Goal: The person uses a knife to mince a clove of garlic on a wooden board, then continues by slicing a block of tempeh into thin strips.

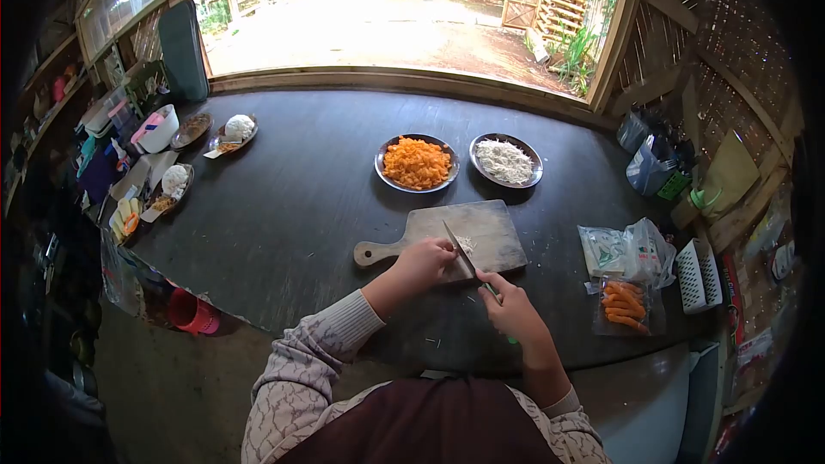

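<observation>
My right hand point(514, 308) grips a knife point(462, 249) by its green handle, the blade pointing up and left across the wooden cutting board point(412, 228). Just left of the blade, my left hand point(425, 262) rests on the board with its fingers curled together; what they hold is hidden. Small white shreds point(465, 245) lie on the board beside the blade. Behind the board stand a plate of chopped orange pieces point(417, 163), which look like carrot, and a plate of white shreds point(505, 161).
To the right lie a bag of carrots point(625, 305), plastic packets point(623, 249) and a white basket point(698, 275). At the left are plates with white mounds point(239, 127) and a white container point(156, 131). A red bucket point(193, 314) is below the table's left edge.
</observation>
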`<state>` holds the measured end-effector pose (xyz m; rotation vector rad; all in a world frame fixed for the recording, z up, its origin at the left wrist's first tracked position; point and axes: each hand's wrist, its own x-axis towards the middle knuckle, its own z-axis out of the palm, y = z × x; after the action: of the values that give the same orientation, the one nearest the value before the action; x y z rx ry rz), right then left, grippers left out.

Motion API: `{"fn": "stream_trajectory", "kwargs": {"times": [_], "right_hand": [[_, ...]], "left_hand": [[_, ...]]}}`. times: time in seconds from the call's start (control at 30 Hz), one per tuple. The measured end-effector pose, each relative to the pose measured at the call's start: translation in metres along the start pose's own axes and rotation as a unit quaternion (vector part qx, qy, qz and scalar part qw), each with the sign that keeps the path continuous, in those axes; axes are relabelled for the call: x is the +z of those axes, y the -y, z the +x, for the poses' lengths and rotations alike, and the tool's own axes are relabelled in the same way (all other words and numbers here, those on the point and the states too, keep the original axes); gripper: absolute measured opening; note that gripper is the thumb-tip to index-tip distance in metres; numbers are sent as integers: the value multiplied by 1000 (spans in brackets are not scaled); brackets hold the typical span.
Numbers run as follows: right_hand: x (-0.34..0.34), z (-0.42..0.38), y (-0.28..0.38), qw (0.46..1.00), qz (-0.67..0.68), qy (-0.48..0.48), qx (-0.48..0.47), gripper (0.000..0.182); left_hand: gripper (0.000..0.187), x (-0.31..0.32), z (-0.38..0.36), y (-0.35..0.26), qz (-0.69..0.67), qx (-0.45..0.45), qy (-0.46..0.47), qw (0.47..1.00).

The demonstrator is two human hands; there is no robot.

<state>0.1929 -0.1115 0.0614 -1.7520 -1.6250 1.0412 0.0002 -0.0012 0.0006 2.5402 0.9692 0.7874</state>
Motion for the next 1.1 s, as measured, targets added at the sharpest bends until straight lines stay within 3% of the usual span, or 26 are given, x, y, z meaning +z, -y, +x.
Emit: {"fn": "stream_trajectory", "kwargs": {"times": [0.13,0.2,0.27,0.33,0.57,0.67,0.97,1.1], "right_hand": [[6,4,5,998,4,28,55,33],[18,21,-16,996,-9,-33,-79,34],[10,15,-2,996,-34,-36,-70,32],[4,13,4,1000,6,15,21,33],[-1,1,4,999,7,19,34,34],[1,3,-2,1000,-13,-6,-21,34],[0,1,4,999,-7,20,46,34],[4,2,-1,1000,1,-9,-2,35]], "left_hand": [[25,-6,-1,-7,1,-11,13,1000],[25,-9,1,-8,16,-13,14,1000],[26,-6,2,-5,19,-10,12,1000],[26,-4,0,-5,20,-11,0,1000],[25,-4,0,-3,19,-4,6,1000],[24,-6,1,-6,-5,-7,0,1000],[23,0,0,-1,3,-15,-4,1000],[25,-2,0,0,16,-17,11,1000]]}}
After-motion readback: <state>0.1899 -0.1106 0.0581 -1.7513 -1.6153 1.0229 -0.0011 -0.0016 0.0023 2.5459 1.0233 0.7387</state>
